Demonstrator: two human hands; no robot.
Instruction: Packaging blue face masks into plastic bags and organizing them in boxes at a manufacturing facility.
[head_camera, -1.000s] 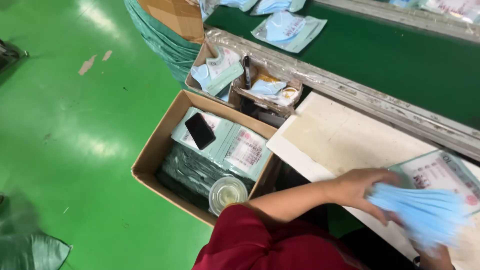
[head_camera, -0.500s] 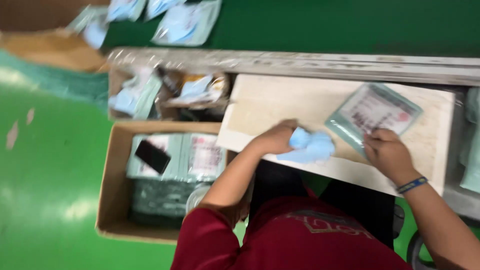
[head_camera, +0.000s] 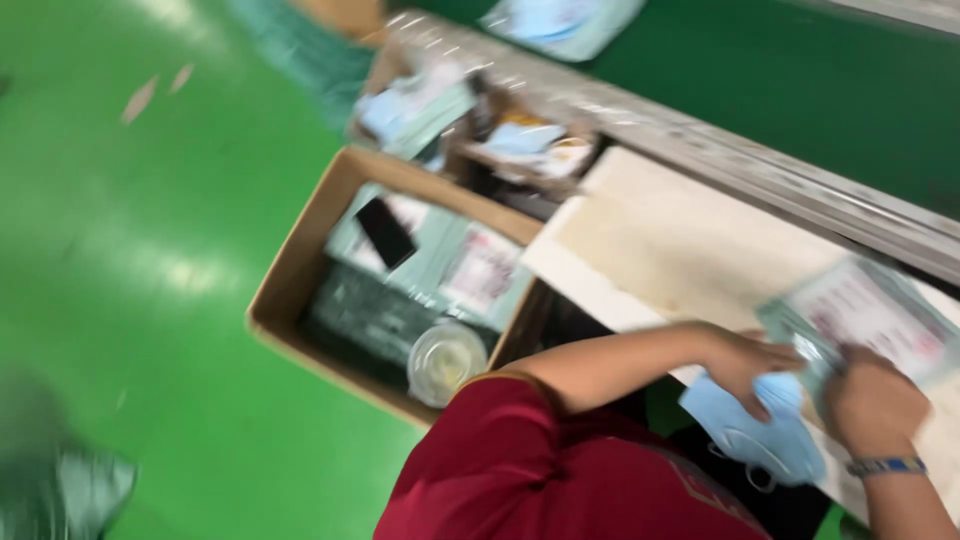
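Note:
The picture is motion-blurred. My left hand (head_camera: 748, 366) grips a stack of light blue face masks (head_camera: 762, 437) at the near edge of a pale board (head_camera: 672, 243). Their ear loops hang down below the stack. My right hand (head_camera: 874, 402), with a blue wristband, holds the near corner of a clear printed pouch (head_camera: 872, 312) lying on the board. The two hands are close together, with the masks just left of the pouch's corner. My red sleeve fills the bottom middle of the view.
An open cardboard box (head_camera: 296, 272) on the green floor to my left holds packed pouches, a black phone (head_camera: 385, 231) and a clear cup (head_camera: 444, 357). A smaller box of masks (head_camera: 524, 150) stands behind it. A metal rail (head_camera: 720, 158) borders a green conveyor belt (head_camera: 800, 85) beyond.
The camera has swung left and tilted. Both hands have come to the board's near right edge, the masks drawn toward me and up against the pouch's corner.

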